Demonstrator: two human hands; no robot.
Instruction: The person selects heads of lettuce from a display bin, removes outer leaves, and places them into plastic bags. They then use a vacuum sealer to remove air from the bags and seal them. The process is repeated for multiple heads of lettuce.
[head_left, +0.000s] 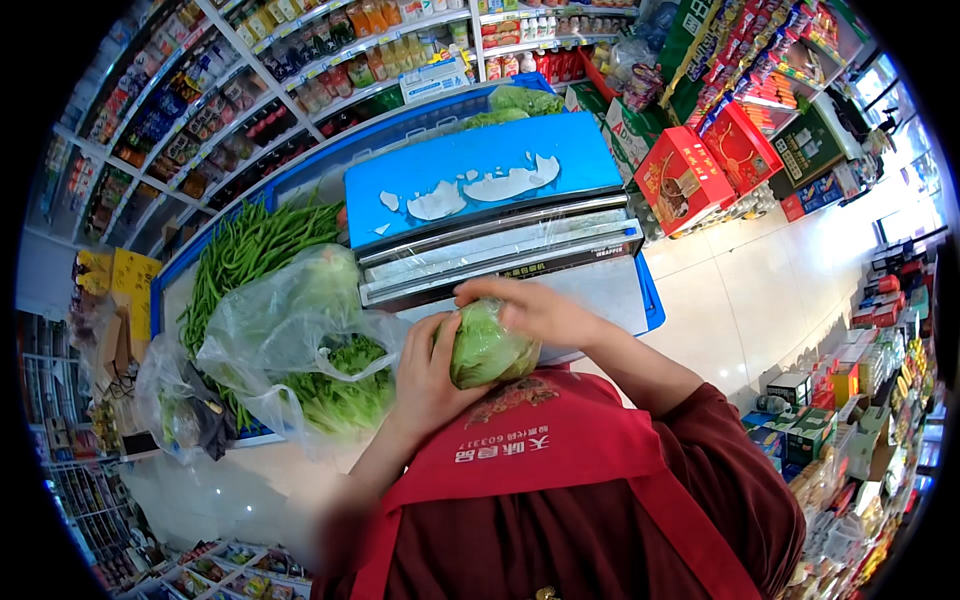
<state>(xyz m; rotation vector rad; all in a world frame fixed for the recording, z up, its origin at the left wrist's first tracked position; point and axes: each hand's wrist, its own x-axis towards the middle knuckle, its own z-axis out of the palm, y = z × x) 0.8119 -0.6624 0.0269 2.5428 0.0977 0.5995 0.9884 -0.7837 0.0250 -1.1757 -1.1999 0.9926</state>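
A head of lettuce (491, 349), shiny as if covered in clear film, is held close against my red apron (525, 431). My left hand (433, 371) grips it from the left side. Across its top and right side lies my right hand (536, 307), its fingers bent over the surface. Just beyond my hands stands a food-wrap machine (487, 180) with a blue top and a film slot along the front. Torn white paper remnants (480, 191) cling to that top. The lettuce's underside is hidden.
To the left lie green long beans (255, 247), a clear plastic bag (277, 307) and leafy greens (337, 382). More lettuce (525, 100) sits behind the machine. Drink shelves (300, 90) line the back. Red gift boxes (682, 180) stand at right, beside a tiled floor (731, 277).
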